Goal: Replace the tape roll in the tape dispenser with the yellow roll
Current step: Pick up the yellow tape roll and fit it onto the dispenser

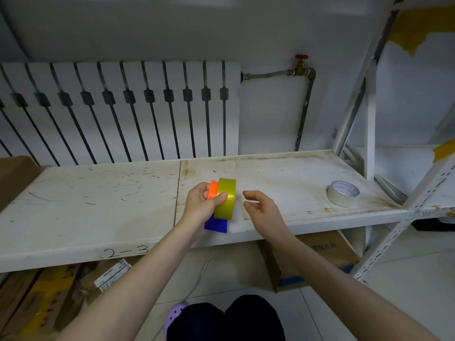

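Note:
My left hand (200,204) grips the tape dispenser, whose orange part (212,189) shows above my fingers and whose blue handle (216,225) sticks out below. The yellow roll (225,199) stands upright on edge against the dispenser, with my left thumb pressed on its side. My right hand (261,207) hovers just to the right of the roll, fingers loosely curled and apart, holding nothing. A whitish tape roll (342,193) lies flat on the shelf (98,205) far to the right.
The white scuffed shelf is marked "2-3" on its front edge. A radiator (118,107) and a pipe with a red valve (301,62) stand behind. Cardboard boxes (317,257) sit under the shelf, and a metal rack upright (394,230) rises at right.

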The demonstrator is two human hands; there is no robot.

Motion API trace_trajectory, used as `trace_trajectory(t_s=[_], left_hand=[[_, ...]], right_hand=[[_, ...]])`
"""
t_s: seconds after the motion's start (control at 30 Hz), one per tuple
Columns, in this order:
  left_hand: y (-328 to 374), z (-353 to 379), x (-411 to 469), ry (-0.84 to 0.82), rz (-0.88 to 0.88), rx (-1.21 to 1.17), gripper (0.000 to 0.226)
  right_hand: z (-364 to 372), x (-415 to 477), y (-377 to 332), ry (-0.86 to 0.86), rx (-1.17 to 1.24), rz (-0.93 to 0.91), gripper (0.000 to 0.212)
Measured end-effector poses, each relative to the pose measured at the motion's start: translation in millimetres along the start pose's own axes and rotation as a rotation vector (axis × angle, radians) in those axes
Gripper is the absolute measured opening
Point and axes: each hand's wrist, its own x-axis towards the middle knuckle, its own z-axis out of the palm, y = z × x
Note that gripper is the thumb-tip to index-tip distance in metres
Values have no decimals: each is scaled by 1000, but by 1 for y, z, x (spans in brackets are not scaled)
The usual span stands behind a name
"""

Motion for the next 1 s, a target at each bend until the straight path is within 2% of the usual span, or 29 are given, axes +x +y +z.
trace_trajectory(t_s=[0.13,0.27,0.37,0.47,0.57,0.6,0.67,0.73,0.83,0.9,1.0], left_hand=[[-4,2,2,-25,-5,-15,17],[-9,6,3,-45,-28,-34,21],[-10,8,2,-91,-69,-143,28],[-15,6,3,-141,-84,-162,25],[-25,2,8,-118,-107,-122,19],[-29,2,9,-99,-119,-74,18],[-33,3,10,-78,-132,130,25],[-32,3,10,-102,-112,358,33],[-29,3,12,-124,-116,609,64],[-28,4,13,-176,-131,595,72],[-31,0,15,-231,-151,451,52]], right_hand=[[3,4,17,-47,-33,101,31],[9,2,13,-57,152,106,44],[15,5,7,-107,324,143,56],[23,12,11,-227,340,133,49],[26,21,17,-293,300,125,38],[27,24,20,-299,265,126,35],[30,28,29,-307,167,108,52],[31,28,34,-318,147,107,61],[36,27,31,-267,240,112,66],[47,25,28,-273,233,77,66],[58,26,35,-310,91,58,72]])
